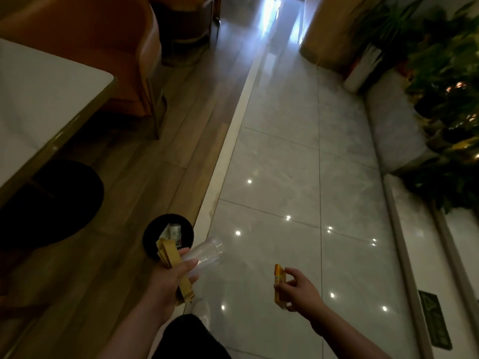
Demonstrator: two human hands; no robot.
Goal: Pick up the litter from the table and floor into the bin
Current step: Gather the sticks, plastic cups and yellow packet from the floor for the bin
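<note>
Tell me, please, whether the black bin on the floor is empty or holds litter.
Not empty: the bin has a white container and paper showing inside its rim. How full cannot be told.

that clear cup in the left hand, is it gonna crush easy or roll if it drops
The cup looks thin and see-through, so it is probably light and easily dented by a tight squeeze. Its round wall suggests it would roll on the glossy floor if dropped.
</note>
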